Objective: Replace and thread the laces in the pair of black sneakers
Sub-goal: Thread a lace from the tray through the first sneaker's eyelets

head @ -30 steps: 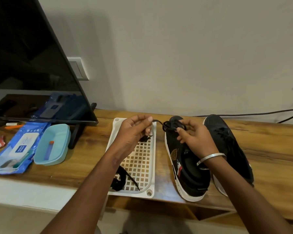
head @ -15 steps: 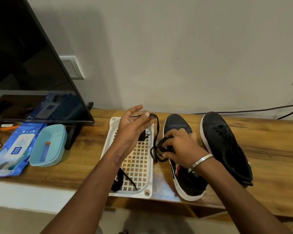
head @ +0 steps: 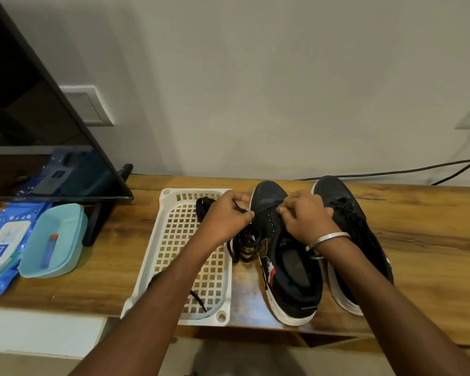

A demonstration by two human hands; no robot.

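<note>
I'm starting the unlaced sneaker point(head: 282, 248) — left hand point(head: 225, 218) pinches the lace point(head: 246, 244), right hand point(head: 305, 218) curls at the eyelets — next, feed the tip through.

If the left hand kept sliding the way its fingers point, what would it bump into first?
Probably the unlaced sneaker. The left hand pinches the black lace, and its fingertips point right toward that shoe's eyelet row, almost touching it. Depth is hard to judge, so it could meet the right hand instead.
</note>
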